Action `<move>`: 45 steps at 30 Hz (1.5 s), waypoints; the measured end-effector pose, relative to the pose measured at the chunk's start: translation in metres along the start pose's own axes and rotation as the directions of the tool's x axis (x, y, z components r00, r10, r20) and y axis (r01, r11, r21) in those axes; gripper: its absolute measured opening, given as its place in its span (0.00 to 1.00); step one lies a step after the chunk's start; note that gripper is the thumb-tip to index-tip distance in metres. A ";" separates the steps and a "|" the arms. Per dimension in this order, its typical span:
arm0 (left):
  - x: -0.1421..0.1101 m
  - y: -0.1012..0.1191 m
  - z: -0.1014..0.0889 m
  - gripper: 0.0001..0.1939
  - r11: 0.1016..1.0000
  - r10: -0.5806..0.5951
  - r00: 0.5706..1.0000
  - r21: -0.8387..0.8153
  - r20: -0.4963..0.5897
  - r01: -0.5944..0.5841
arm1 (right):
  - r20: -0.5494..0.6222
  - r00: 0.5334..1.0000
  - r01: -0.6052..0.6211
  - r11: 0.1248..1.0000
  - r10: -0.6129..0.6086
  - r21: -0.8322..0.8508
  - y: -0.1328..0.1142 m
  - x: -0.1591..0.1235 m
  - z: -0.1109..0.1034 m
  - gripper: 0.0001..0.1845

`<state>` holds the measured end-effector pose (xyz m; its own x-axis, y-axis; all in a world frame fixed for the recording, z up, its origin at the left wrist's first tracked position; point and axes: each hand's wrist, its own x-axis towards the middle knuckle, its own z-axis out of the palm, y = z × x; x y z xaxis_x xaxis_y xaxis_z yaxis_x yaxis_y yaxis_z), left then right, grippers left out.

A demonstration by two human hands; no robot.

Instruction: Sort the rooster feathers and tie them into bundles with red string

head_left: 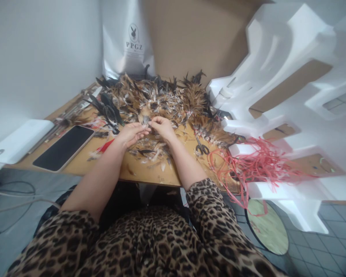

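Note:
My left hand (133, 133) and my right hand (162, 127) meet over the front of a wide heap of brown and black feathers (161, 96). Thumbs and forefingers of both hands pinch the base of a small brownish-grey feather (145, 114), whose soft tip points away from me. The left hand's other fingers curl loosely under it. Beneath my hands lie loose feathers (150, 150) scattered on the yellow tabletop (103, 166). Longer black feathers (108, 111) rest just left of the heap.
Scissors (201, 145) lie right of my hands, beside red plastic strips (256, 161) on white foam packaging (276, 96). At left are a phone (64, 148) and a white power bank (20, 140) with a cable. A white bag (127, 38) stands behind the heap.

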<state>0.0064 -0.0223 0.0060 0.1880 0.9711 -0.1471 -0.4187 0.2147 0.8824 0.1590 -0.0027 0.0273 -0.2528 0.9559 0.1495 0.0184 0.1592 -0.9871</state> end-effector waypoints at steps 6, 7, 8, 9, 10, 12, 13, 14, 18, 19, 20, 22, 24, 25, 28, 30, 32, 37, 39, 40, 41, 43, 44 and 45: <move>0.000 -0.002 0.001 0.05 0.995 0.015 1.000 0.095 -0.009 -0.014 | 0.011 1.000 0.004 1.000 -0.004 -0.019 0.002 0.001 0.002 0.12; 0.001 -0.002 0.001 0.06 0.994 0.021 1.000 0.105 -0.010 -0.020 | 0.008 1.000 -0.002 1.000 0.002 -0.019 0.002 0.002 0.001 0.12; 0.001 -0.002 0.000 0.06 0.993 0.031 0.999 0.112 -0.013 -0.029 | -0.001 1.000 -0.011 1.000 0.011 -0.018 0.002 0.002 0.001 0.12; 0.001 -0.001 -0.001 0.07 0.993 0.044 0.999 0.112 -0.021 -0.042 | -0.014 1.000 -0.021 1.000 0.021 -0.023 0.003 0.003 -0.001 0.11; 0.002 0.000 -0.001 0.07 0.993 0.061 0.997 0.105 -0.036 -0.057 | -0.030 0.999 -0.028 0.999 0.027 -0.039 0.003 0.003 -0.003 0.11; 0.003 0.002 -0.003 0.07 0.993 0.095 0.992 0.071 -0.085 -0.089 | -0.039 0.999 -0.025 0.990 0.020 -0.141 0.002 0.004 -0.010 0.11; 0.003 0.003 -0.004 0.07 0.993 0.109 0.987 0.050 -0.114 -0.104 | -0.020 1.000 -0.017 0.974 0.012 -0.228 0.002 0.004 -0.014 0.11; 0.003 0.003 -0.005 0.07 0.993 0.120 0.983 0.031 -0.140 -0.117 | 0.020 1.000 -0.004 0.946 0.012 -0.325 0.002 0.004 -0.019 0.10; 0.004 0.004 -0.006 0.07 0.990 0.137 0.975 0.001 -0.176 -0.139 | 0.188 0.975 0.035 0.761 0.115 -0.648 0.001 0.003 -0.028 0.10; 0.005 0.003 -0.006 0.07 0.990 0.138 0.975 0.003 -0.174 -0.140 | 0.204 0.968 0.043 0.704 0.146 -0.708 0.001 0.002 -0.027 0.10; 0.005 0.003 -0.006 0.07 0.990 0.139 0.976 0.004 -0.169 -0.141 | 0.208 0.963 0.051 0.642 0.172 -0.765 0.001 0.002 -0.025 0.11; 0.005 0.003 -0.006 0.07 0.989 0.144 0.976 0.003 -0.163 -0.145 | 0.210 0.958 0.077 0.526 0.197 -0.847 0.001 0.001 -0.020 0.10; 0.005 0.003 -0.006 0.07 0.988 0.151 0.975 -0.006 -0.164 -0.154 | 0.219 0.958 0.110 0.464 0.186 -0.879 0.002 0.000 -0.016 0.07; 0.005 0.003 -0.006 0.07 0.987 0.154 0.974 -0.011 -0.166 -0.158 | 0.228 0.959 0.126 0.464 0.170 -0.877 0.002 0.000 -0.015 0.06; 0.004 0.004 -0.006 0.06 0.987 0.154 0.974 -0.020 -0.169 -0.159 | 0.235 0.967 0.137 0.587 0.095 -0.798 0.003 0.002 -0.019 0.07; 0.004 0.004 -0.006 0.06 0.986 0.155 0.973 -0.027 -0.172 -0.162 | 0.213 0.976 0.116 0.708 0.050 -0.697 0.003 0.003 -0.025 0.08; 0.004 0.003 -0.006 0.06 0.985 0.161 0.971 -0.038 -0.175 -0.170 | 0.177 0.984 0.102 0.791 0.009 -0.603 0.003 0.005 -0.031 0.09; 0.006 0.002 -0.008 0.05 0.976 0.192 0.968 -0.069 -0.159 -0.205 | 0.065 0.986 0.163 0.852 -0.151 -0.498 0.001 0.010 -0.038 0.09; 0.006 0.002 -0.008 0.04 0.971 0.209 0.966 -0.086 -0.149 -0.223 | 0.020 0.962 0.243 0.828 -0.271 -0.506 0.000 0.011 -0.039 0.08; 0.006 0.003 -0.009 0.04 0.969 0.215 0.966 -0.093 -0.145 -0.230 | 0.004 0.943 0.288 0.806 -0.334 -0.517 -0.001 0.011 -0.039 0.07; 0.006 0.003 -0.009 0.04 0.967 0.221 0.965 -0.100 -0.143 -0.236 | -0.009 0.921 0.327 0.784 -0.390 -0.527 -0.002 0.011 -0.040 0.06; 0.005 0.004 -0.008 0.04 0.965 0.221 0.965 -0.111 -0.140 -0.237 | -0.025 0.886 0.380 0.756 -0.464 -0.533 -0.004 0.010 -0.041 0.06; 0.005 0.004 -0.008 0.04 0.965 0.216 0.966 -0.117 -0.142 -0.233 | -0.038 0.874 0.395 0.752 -0.485 -0.528 -0.004 0.010 -0.041 0.05; 0.004 0.005 -0.007 0.04 0.966 0.209 0.967 -0.123 -0.143 -0.227 | -0.055 0.865 0.403 0.755 -0.499 -0.517 -0.005 0.009 -0.041 0.05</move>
<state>-0.0014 -0.0166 0.0064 -0.0327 0.9992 -0.0222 -0.5568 0.0002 0.8307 0.1961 0.0154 0.0358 -0.1742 0.7611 0.6248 0.4122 0.6326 -0.6557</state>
